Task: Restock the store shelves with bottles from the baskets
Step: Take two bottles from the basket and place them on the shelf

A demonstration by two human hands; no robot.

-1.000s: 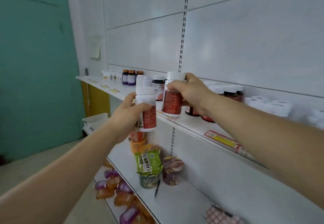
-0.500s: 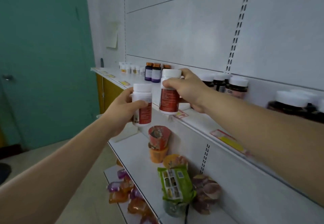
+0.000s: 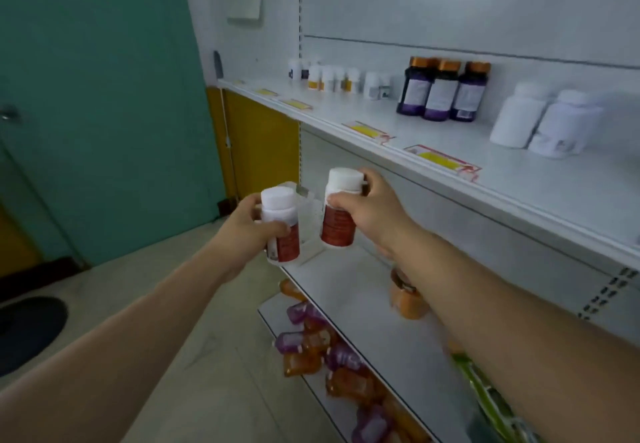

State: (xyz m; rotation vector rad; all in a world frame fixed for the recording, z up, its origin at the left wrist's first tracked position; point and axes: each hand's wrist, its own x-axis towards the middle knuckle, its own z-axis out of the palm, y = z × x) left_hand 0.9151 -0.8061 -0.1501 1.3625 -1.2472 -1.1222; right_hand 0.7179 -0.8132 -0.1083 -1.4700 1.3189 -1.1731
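Bottles with white caps and red labels are in both hands, held out in front of the shelving and below the front edge of the top shelf (image 3: 512, 179). The left hand (image 3: 247, 231) wraps its fingers round the body of the left bottle (image 3: 281, 226), thumb across the label, so its grip is closed on the lower half and the cap is free. The right hand (image 3: 369, 208) takes the right bottle (image 3: 339, 210) from behind and above, fingers curled round the shoulder just under the cap, the label hanging clear beneath. Both bottles are upright, side by side and just apart, which looks like a carrying hold that keeps them ready to be stood down on their bases. Neither touches a shelf yet. On the top shelf stand three dark bottles with orange caps (image 3: 443, 90), two plain white bottles (image 3: 545, 120) to their right and a row of small white containers (image 3: 341, 78) farther along to the left, all pushed back from the edge, with yellow price tags (image 3: 441, 160) along the front lip. Bare shelf surface lies in front of these rows, a likely spot for the pair. Lower shelves hold orange and purple pouches (image 3: 311, 342) and an orange cup (image 3: 407, 298), partly hidden by the right forearm. No basket is plainly in view.
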